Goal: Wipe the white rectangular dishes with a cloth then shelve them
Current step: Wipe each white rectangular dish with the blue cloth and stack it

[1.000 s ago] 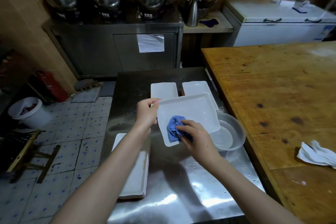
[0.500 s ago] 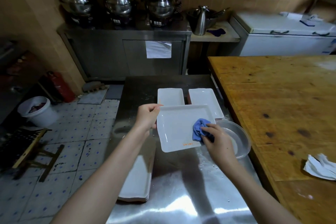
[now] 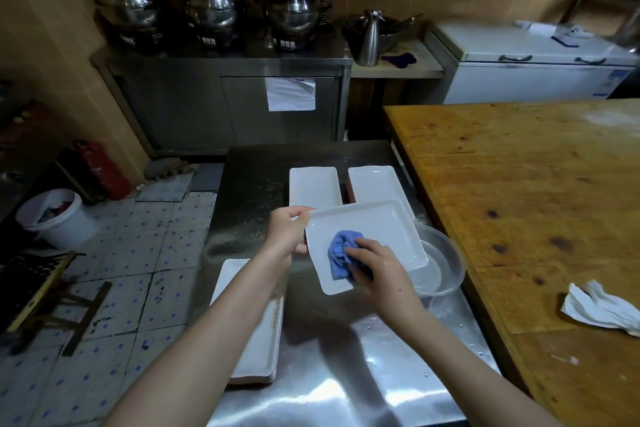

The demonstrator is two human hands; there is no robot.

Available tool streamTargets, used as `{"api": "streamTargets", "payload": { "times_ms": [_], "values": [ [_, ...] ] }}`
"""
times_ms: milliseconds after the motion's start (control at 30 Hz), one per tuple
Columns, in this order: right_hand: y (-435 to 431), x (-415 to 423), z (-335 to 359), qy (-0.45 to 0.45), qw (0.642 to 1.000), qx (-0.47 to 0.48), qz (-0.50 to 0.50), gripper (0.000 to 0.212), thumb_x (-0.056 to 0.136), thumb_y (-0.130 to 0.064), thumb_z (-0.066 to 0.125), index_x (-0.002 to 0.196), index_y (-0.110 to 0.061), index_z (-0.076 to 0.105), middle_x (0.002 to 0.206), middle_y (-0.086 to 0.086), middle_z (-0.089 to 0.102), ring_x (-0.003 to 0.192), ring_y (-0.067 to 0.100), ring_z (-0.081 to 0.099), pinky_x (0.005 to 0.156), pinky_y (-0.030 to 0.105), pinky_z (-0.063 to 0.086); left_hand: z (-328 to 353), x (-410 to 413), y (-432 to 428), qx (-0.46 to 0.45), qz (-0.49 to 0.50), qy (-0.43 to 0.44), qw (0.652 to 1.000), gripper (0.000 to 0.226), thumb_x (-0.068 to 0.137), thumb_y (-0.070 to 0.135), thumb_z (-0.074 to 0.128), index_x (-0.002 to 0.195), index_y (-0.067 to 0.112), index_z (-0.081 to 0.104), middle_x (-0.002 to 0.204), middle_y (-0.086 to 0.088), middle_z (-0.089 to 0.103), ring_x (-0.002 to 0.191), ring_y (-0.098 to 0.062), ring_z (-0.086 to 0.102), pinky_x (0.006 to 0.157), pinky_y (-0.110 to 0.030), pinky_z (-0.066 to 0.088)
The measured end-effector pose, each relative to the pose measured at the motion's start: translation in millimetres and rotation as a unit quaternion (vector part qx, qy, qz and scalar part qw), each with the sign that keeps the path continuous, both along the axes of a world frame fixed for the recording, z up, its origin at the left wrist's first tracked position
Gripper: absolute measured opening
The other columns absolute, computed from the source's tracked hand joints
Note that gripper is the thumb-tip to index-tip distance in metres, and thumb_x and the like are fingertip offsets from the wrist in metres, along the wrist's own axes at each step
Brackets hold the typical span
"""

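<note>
**Dish held over tabletop, cloth pressed on it**

Left hand (image 3: 289, 230) clamped on the dish (image 3: 381, 232) at its left edge, above the steel tabletop (image 3: 329, 374). Right hand (image 3: 379, 269) closed on the blue cloth (image 3: 341, 255), pressing it onto the dish's near half. Clear bowl (image 3: 441, 265) just right; more dishes (image 3: 314, 185) behind.

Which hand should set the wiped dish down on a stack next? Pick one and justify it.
Left. The left hand already grips the white dish by its edge, while the right hand is busy pressing the blue cloth against it.
</note>
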State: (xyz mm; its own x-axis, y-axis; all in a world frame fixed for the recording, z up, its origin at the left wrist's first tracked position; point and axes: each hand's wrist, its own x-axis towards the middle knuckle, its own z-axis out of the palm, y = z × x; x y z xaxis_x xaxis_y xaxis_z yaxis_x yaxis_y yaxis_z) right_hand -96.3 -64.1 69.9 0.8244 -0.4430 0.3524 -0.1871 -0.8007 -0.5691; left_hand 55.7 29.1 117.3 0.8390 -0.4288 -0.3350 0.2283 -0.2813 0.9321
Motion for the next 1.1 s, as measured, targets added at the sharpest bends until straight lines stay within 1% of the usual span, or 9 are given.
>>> {"api": "streamTargets", "payload": {
  "times_ms": [100, 233, 300, 400, 500, 600, 733, 967, 1100],
  "values": [
    [-24.1, -9.1, 0.3, 0.001, 0.998, 0.022, -0.051, 0.024, 0.080, -0.003, 0.070, 0.103, -0.005, 0.070, 0.112, 0.013, 0.063, 0.099, 0.031, 0.060, 0.086, 0.035, 0.048, 2.7, 1.1, 2.0, 0.000, -0.013, -0.002, 1.000, 0.023, 0.100, 0.011, 0.046, 0.109, 0.003, 0.065, 0.102, -0.019, 0.067, 0.067, -0.026, 0.064, 0.042, -0.023, 0.050],
    [-52.8, -23.0, -5.2, 0.028, 0.994, 0.020, -0.109, 0.026, 0.081, -0.002, 0.068, 0.107, -0.003, 0.068, 0.116, 0.013, 0.062, 0.105, 0.031, 0.058, 0.089, 0.037, 0.047, 5.0, 5.1, 7.6, 0.000, -0.021, -0.002, 1.000, 0.023, 0.100, 0.010, 0.046, 0.108, 0.004, 0.066, 0.101, -0.018, 0.068, 0.073, -0.028, 0.066, 0.054, -0.031, 0.058],
    [-56.6, -24.0, -7.4, 0.035, 0.991, 0.019, -0.126, 0.027, 0.080, -0.001, 0.068, 0.107, -0.002, 0.068, 0.115, 0.013, 0.063, 0.104, 0.031, 0.058, 0.089, 0.033, 0.046, 4.4, 4.8, 8.5, -0.007, -0.023, -0.003, 1.000, 0.024, 0.100, 0.010, 0.046, 0.109, 0.004, 0.067, 0.100, -0.017, 0.068, 0.071, -0.026, 0.066, 0.050, -0.030, 0.057],
    [-42.0, -14.4, -9.8, 0.020, 0.989, 0.035, -0.145, 0.025, 0.080, 0.001, 0.067, 0.105, -0.001, 0.069, 0.114, 0.014, 0.063, 0.103, 0.030, 0.058, 0.087, 0.025, 0.040, 2.1, -0.8, 5.2, -0.005, -0.018, -0.017, 1.000, 0.023, 0.099, 0.012, 0.048, 0.109, 0.005, 0.067, 0.097, -0.014, 0.065, 0.058, -0.016, 0.058, 0.042, -0.021, 0.047],
    [-14.9, 4.6, -8.8, -0.007, 0.993, 0.042, -0.109, 0.025, 0.079, 0.000, 0.068, 0.104, -0.004, 0.070, 0.114, 0.014, 0.063, 0.102, 0.032, 0.058, 0.088, 0.029, 0.041, -0.6, -8.0, -1.0, -0.012, -0.015, -0.017, 1.000, 0.021, 0.098, 0.012, 0.050, 0.107, 0.005, 0.067, 0.103, -0.015, 0.066, 0.070, -0.021, 0.063, 0.044, -0.022, 0.049],
    [9.1, 21.3, -3.9, -0.030, 0.999, 0.015, -0.039, 0.024, 0.073, 0.001, 0.071, 0.096, -0.005, 0.071, 0.105, 0.014, 0.066, 0.086, 0.035, 0.062, 0.079, 0.028, 0.042, -3.9, -12.4, -5.7, -0.016, -0.007, -0.005, 1.000, 0.018, 0.099, 0.012, 0.048, 0.103, 0.010, 0.065, 0.111, -0.018, 0.066, 0.093, -0.032, 0.067, 0.062, -0.034, 0.058],
    [9.7, 24.4, -2.7, -0.041, 0.999, -0.018, 0.013, 0.025, 0.074, -0.005, 0.067, 0.099, -0.005, 0.070, 0.105, 0.014, 0.065, 0.081, 0.034, 0.061, 0.075, 0.031, 0.048, -3.9, -12.4, -4.6, -0.003, 0.005, -0.013, 1.000, 0.018, 0.100, 0.012, 0.046, 0.101, 0.013, 0.064, 0.113, -0.016, 0.065, 0.098, -0.033, 0.067, 0.066, -0.037, 0.059],
    [-38.2, 9.5, -8.4, -0.026, 0.997, 0.029, -0.068, 0.028, 0.078, 0.001, 0.070, 0.105, -0.002, 0.069, 0.113, 0.016, 0.062, 0.102, 0.034, 0.059, 0.090, 0.035, 0.046, 0.9, -6.4, 7.0, 0.005, -0.006, -0.040, 0.999, 0.022, 0.098, 0.011, 0.047, 0.102, 0.010, 0.069, 0.110, -0.016, 0.068, 0.086, -0.029, 0.066, 0.056, -0.030, 0.056],
    [-62.9, 0.7, -9.5, 0.005, 0.992, 0.047, -0.119, 0.028, 0.082, -0.001, 0.066, 0.110, -0.002, 0.067, 0.120, 0.014, 0.059, 0.109, 0.030, 0.055, 0.095, 0.032, 0.041, 3.6, -3.1, 11.4, 0.004, -0.011, -0.037, 0.999, 0.024, 0.098, 0.011, 0.048, 0.106, 0.007, 0.070, 0.107, -0.016, 0.069, 0.089, -0.031, 0.068, 0.065, -0.037, 0.060]
  ]
}}
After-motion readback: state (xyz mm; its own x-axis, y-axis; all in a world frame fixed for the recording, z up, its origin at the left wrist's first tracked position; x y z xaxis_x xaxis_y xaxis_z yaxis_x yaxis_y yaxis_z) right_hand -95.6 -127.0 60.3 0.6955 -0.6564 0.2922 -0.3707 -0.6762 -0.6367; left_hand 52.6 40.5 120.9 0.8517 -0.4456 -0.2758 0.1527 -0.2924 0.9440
